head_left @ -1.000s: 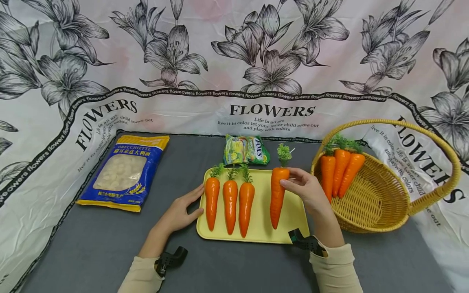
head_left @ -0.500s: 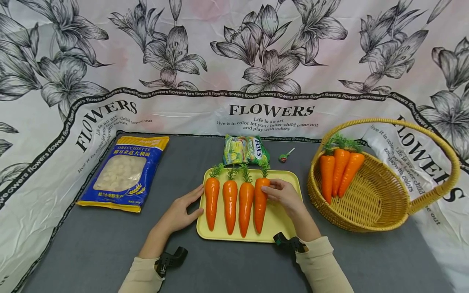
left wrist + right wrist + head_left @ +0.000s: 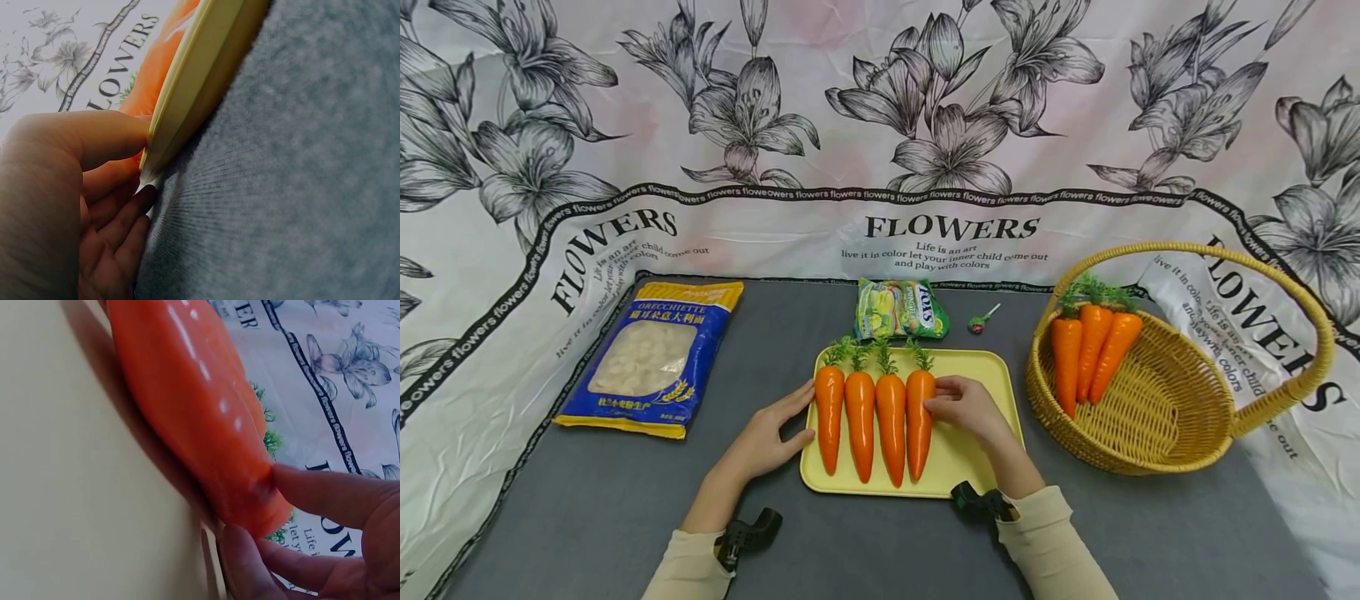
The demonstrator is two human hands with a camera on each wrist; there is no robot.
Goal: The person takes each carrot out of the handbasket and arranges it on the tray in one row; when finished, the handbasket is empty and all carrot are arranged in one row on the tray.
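Observation:
Four-leaf-topped orange toy carrots (image 3: 891, 425), several in a row, lie close together on a yellow tray (image 3: 973, 450). My right hand (image 3: 973, 408) has its thumb and fingertips against the right side of the rightmost carrot (image 3: 920, 425), near its leafy top. In the right wrist view, the thumb (image 3: 240, 550) and a finger meet that carrot (image 3: 187, 406) at its thick end. At the tray's left edge rests my left hand (image 3: 767, 433), thumb and fingers spread along the rim. The left wrist view shows fingertips right at the tray rim (image 3: 194, 81).
On the right stands a yellow wicker basket (image 3: 1165, 433) with a tall handle and 3 carrots (image 3: 1096, 350) inside. Behind the tray lie a green packet (image 3: 901, 308) and a lollipop (image 3: 977, 323). A blue bag of orecchiette (image 3: 647, 358) lies on the left.
My right hand has brought a carrot down from above the tray's right side into the row, then slid left. The carrots have shifted left and closer together. My left hand stays put.

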